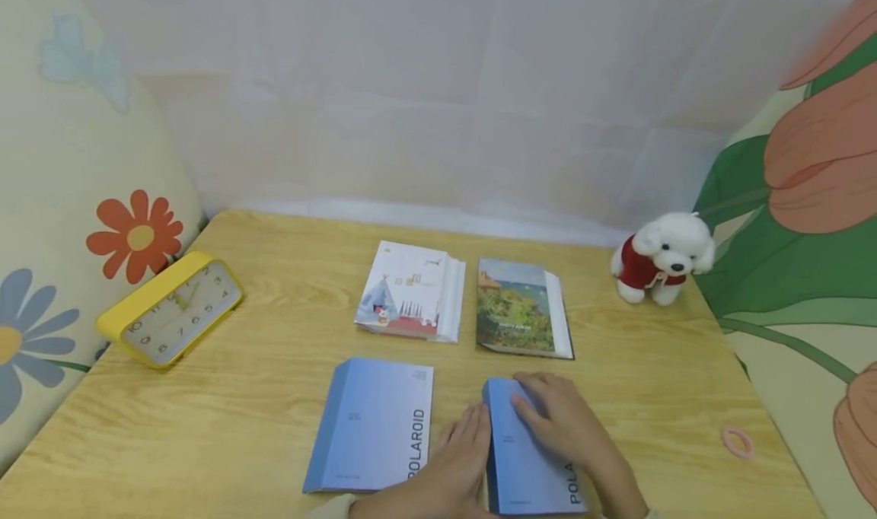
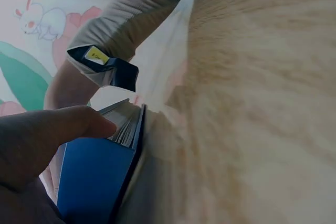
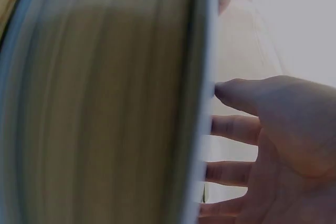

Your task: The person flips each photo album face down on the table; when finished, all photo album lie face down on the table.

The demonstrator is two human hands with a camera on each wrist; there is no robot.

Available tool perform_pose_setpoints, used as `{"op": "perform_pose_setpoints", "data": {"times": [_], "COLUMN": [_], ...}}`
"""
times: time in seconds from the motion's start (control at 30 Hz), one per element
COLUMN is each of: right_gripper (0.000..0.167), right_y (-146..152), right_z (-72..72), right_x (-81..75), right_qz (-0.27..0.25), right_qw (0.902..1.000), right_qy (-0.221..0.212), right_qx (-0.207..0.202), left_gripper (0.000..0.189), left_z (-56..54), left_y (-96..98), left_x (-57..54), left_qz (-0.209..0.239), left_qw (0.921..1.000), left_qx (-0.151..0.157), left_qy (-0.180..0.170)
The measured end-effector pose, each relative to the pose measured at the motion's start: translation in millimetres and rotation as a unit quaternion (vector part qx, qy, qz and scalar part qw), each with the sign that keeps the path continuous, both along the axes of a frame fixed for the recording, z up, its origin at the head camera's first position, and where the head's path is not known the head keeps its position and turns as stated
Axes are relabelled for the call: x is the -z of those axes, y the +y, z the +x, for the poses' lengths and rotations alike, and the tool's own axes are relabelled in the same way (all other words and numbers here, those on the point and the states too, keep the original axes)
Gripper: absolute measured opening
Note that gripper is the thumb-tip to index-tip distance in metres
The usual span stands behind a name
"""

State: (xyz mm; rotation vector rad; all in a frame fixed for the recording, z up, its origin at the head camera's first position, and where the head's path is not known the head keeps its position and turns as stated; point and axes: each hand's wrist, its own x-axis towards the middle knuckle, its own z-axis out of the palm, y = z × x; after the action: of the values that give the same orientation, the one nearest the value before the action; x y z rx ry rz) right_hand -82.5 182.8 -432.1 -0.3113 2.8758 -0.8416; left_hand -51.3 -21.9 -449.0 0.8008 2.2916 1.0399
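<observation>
A blue album lettered POLAROID lies on the table at front right, its darker spine facing left. Against that spine my left hand rests with its fingers straight. In the left wrist view, its thumb lies at the album's lower end, beside the page edges. My right hand lies over the album's upper right part, fingers extended on the cover. The right wrist view shows the thick stack of pages close up, with the right fingers and thumb touching the cover. A second blue album lies to the left.
Behind lie a white illustrated album and a landscape-covered album. A yellow clock stands at left, a white toy dog in red at back right. A pink ring is near the right edge of the wooden table.
</observation>
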Motion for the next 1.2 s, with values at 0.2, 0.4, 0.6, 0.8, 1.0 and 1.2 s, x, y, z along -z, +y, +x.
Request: {"op": "perform_pose_setpoints", "data": {"times": [0.2, 0.4, 0.6, 0.8, 1.0, 1.2], "right_gripper": [0.053, 0.070, 0.074, 0.072, 0.052, 0.037], "right_y": [-7, -17, -18, -12, -8, -6], "right_z": [-0.4, -7.9, -9.9, -6.7, -8.8, -9.2], "right_x": [-4.3, -11.4, -15.4, -16.3, -17.9, -24.5], "right_qz": [-0.076, -0.269, -0.376, -0.428, -0.400, -0.331], "right_qw": [0.9959, 0.9538, 0.9083, 0.8811, 0.9034, 0.9394], "right_qy": [-0.049, -0.131, -0.176, -0.193, -0.150, -0.073], "right_qx": [0.003, 0.024, 0.046, 0.056, 0.039, 0.050], "left_gripper": [0.136, 0.112, 0.096, 0.093, 0.104, 0.126], "left_z": [-2.1, -3.9, -1.5, -2.8, -4.0, 0.0], "left_y": [-9.8, -24.4, -24.4, -16.8, -17.6, -14.7], "left_x": [-16.9, -50.2, -66.7, -63.4, -48.8, -5.5], "left_qz": [0.116, 0.095, 0.030, 0.024, 0.085, 0.256], "left_qw": [0.9893, 0.9952, 0.9859, 0.9700, 0.9757, 0.9667], "left_qx": [0.009, 0.024, 0.053, 0.090, 0.070, 0.012], "left_qy": [-0.087, -0.005, 0.156, 0.224, 0.189, -0.004]}}
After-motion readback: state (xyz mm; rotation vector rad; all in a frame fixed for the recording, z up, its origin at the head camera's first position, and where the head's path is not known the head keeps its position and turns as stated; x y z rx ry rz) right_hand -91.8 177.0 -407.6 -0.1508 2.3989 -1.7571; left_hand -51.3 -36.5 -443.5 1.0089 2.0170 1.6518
